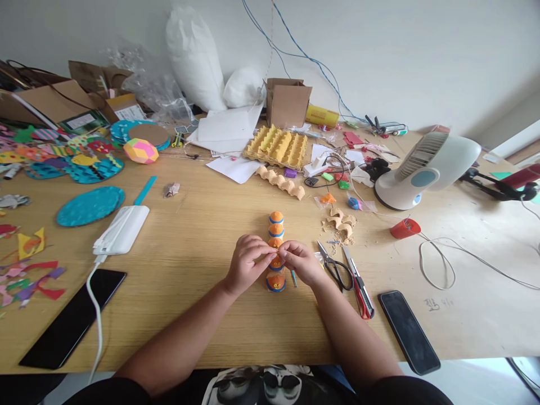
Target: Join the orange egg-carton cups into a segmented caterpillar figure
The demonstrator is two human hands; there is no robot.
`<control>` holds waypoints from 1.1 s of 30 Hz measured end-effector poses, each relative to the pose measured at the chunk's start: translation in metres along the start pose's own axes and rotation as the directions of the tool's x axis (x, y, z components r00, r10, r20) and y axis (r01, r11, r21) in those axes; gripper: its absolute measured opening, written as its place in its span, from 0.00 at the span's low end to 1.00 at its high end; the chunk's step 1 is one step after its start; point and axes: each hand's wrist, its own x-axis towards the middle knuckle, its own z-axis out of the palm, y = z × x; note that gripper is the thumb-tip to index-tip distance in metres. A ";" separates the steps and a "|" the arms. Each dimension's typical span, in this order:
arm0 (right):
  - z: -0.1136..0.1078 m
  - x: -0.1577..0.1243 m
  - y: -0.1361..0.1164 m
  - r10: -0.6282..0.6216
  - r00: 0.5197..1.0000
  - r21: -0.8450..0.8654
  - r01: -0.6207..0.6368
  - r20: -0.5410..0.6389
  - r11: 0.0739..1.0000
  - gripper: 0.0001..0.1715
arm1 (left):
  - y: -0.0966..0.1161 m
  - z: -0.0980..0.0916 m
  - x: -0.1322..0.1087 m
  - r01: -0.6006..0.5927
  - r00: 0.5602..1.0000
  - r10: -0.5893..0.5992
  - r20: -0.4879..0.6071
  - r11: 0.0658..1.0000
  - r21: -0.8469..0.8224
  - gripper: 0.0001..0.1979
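Note:
An egg-carton strip (276,283) of several orange bumps runs away from me down the middle of the table. Blue bands circle its bumps, and small yellow marks show on the nearer ones. Above its middle, the fingertips of my left hand (250,263) and my right hand (301,261) meet in a pinch. Whatever is between the fingers is too small to make out. My hands hide part of the strip. A thin blue stick (294,278) lies just right of it, partly under my right hand.
Right of my hands lie black-handled scissors (337,272), a red utility knife (359,284) and a phone (409,331). Carton scraps (341,223) and a yellow egg tray (276,147) are farther back. A white fan (426,169) stands right; a power bank (122,229) and tablet (73,318) lie left.

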 end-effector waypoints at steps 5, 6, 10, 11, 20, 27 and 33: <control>-0.001 0.001 0.003 -0.016 1.000 0.005 0.015 0.017 1.000 0.21 | 0.001 -0.001 0.000 -0.009 1.000 0.009 0.010 1.000 0.015 0.03; -0.001 0.001 0.003 -0.015 1.000 0.005 0.015 0.017 1.000 0.21 | 0.001 -0.001 0.000 -0.014 1.000 0.014 0.012 1.000 0.015 0.02; -0.001 0.001 0.002 -0.009 1.000 0.000 0.009 0.011 1.000 0.22 | 0.002 0.000 0.000 -0.035 0.999 0.035 0.012 0.999 0.000 0.03; -0.001 0.001 0.002 -0.007 1.000 -0.005 0.007 0.009 1.000 0.22 | 0.001 0.000 0.000 -0.036 0.999 0.036 0.010 0.999 -0.002 0.02; 0.000 0.000 0.002 -0.003 1.000 -0.007 0.003 0.015 1.000 0.22 | 0.001 0.000 0.000 -0.013 1.000 0.013 0.013 1.000 -0.003 0.03; 0.000 0.001 0.003 0.012 1.000 0.007 -0.012 0.003 1.000 0.24 | 0.001 0.001 0.000 0.006 1.000 -0.006 0.002 1.000 -0.004 0.04; 0.001 0.001 0.000 0.010 1.000 0.009 -0.010 0.002 1.000 0.24 | 0.002 0.000 0.000 0.009 1.000 -0.009 0.003 1.000 -0.017 0.05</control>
